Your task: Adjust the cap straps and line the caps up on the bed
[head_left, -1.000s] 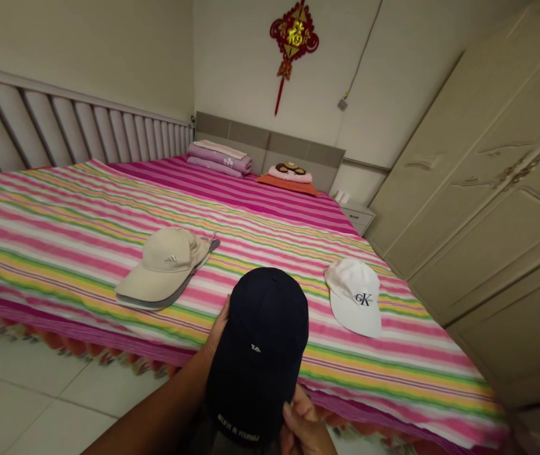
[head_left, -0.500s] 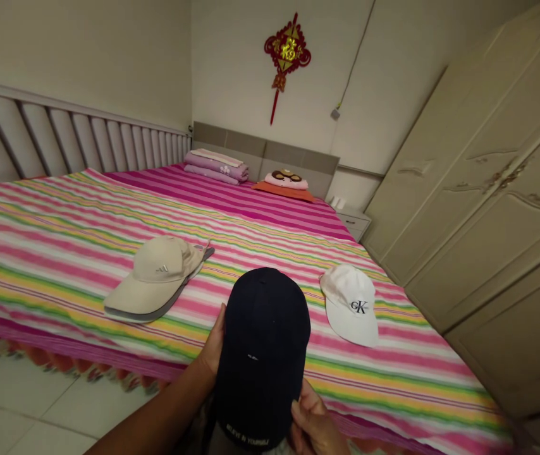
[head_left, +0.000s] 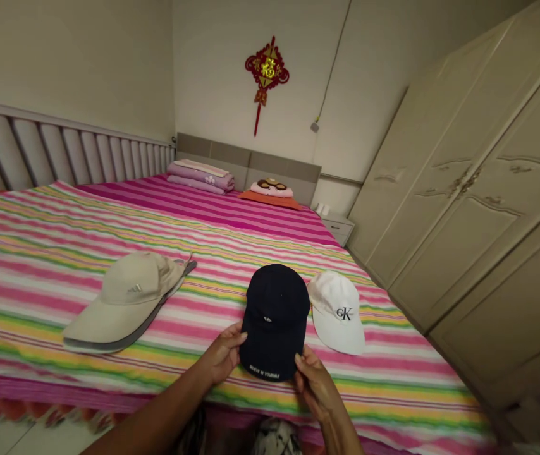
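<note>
A dark navy baseball cap (head_left: 276, 309), its brim toward me with white lettering along the edge, is between my hands over the striped bed. My left hand (head_left: 225, 355) pinches the left side of the brim. On the brim's right edge, my right hand (head_left: 312, 378) grips with thumb on top and fingers beneath. Just right of the navy cap lies a white baseball cap (head_left: 337, 314) with black "CK" letters. A beige baseball cap (head_left: 130, 294) with a grey underbrim rests farther left. Whether the navy cap touches the sheet cannot be made out.
The bed's striped sheet (head_left: 194, 322) spreads around the caps. Folded purple bedding (head_left: 201, 177) and a pink-and-orange stack (head_left: 271, 191) sit by the headboard (head_left: 213, 150). A white railing (head_left: 80, 151) borders the left; a wardrobe (head_left: 441, 208) and nightstand (head_left: 339, 229) stand right.
Both hands have carried the navy cap forward, away from me and closer to the white cap. The camera view has shifted slightly. The white and beige caps stay on the bed.
</note>
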Demonstrator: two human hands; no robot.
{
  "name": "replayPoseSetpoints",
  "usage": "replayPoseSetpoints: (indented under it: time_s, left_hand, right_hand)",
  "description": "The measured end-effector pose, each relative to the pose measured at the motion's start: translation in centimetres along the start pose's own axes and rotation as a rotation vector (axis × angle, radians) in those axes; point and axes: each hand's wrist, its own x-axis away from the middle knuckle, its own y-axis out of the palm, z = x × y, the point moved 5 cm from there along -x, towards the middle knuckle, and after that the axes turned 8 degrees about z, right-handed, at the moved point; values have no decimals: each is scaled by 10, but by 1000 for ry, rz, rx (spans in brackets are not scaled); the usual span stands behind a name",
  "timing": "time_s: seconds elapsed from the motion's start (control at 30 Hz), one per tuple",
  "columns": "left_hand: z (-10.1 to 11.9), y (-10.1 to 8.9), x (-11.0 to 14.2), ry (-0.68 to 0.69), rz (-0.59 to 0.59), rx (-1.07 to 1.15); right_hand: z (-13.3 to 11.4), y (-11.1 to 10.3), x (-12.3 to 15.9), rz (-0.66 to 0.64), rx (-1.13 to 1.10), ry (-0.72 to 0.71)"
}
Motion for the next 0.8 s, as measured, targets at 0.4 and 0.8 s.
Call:
replayPoseSetpoints:
  time_s: [0.4, 0.8]
  left_hand:
    - [3, 30, -87, 9, 250, -230]
    - [-6, 21, -102, 52, 368, -458]
  right_hand:
    - [-17, -47, -76, 293, 10, -44]
    - [-17, -59, -92, 498, 448, -100]
